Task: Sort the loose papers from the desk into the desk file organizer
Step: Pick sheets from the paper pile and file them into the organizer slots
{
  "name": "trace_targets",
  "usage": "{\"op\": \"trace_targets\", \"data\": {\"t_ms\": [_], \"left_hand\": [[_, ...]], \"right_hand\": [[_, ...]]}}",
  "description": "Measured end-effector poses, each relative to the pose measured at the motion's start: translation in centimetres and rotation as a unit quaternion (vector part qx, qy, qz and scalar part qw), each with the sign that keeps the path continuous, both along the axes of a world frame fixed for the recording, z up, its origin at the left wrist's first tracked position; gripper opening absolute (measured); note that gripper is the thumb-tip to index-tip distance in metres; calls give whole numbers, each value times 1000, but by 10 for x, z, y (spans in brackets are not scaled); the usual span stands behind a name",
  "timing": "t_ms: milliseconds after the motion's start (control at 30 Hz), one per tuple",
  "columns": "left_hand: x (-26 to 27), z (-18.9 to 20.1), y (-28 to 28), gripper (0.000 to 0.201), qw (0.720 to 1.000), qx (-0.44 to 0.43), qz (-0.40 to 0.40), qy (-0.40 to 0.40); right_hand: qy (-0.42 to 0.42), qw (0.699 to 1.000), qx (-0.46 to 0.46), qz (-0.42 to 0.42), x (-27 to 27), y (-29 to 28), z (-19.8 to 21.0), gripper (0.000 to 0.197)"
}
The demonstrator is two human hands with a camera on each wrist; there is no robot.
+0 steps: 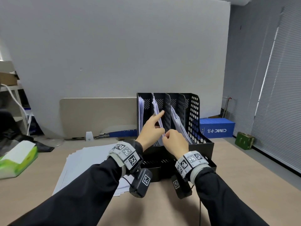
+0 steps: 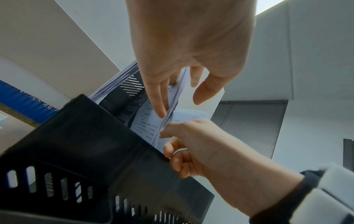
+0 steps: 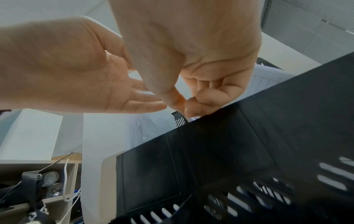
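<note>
Toward the far right of the desk, the black file organizer stood with its slots running away from the person; sheets stood on edge in the second slot from the left, leaning slightly, left hand flat against them with fingers straight, right hand pinching their near lower edge, while the loose stack lay flat nearer the left hand

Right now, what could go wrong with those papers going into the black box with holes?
The right hand pinches only the edge of the white printed sheets in the black perforated plastic file organizer, so they might crease. The left hand presses them with straight fingers; they could slip. The leaning sheets may snag a divider.
</note>
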State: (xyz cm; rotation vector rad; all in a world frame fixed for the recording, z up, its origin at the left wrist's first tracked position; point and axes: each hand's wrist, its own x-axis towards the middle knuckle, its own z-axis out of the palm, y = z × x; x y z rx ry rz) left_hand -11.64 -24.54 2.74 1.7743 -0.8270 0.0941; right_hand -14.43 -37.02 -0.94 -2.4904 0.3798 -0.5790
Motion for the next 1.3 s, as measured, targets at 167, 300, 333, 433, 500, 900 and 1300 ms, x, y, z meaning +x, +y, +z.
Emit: {"op": "trace_targets", "data": {"t_ms": [167,300,333,433,500,900,1300], "left_hand": [[-3,-6,2,47,1000,-21,-7,-19],[-6,-6,14,25,999,-41,29,-17],[-8,-7,20,23,998,-45,34,-7],[-10,-8,41,26,997,-55,54,25],[-6,-13,59,25,995,-55,72,47],[25,-93,182,8,888,-63,227,394],[49,-124,199,12,855,-137,209,453]], "right_hand": [[-111,993,43,0,-12,5,7,8],[-156,987,34,26,-17,18,13,4],[-167,985,28,35,-18,23,14,4],[-200,977,21,69,-19,44,12,4],[-214,972,25,94,-17,62,8,5],[155,925,308,159,31,164,-60,10],[40,904,417,80,44,151,-84,15]]}}
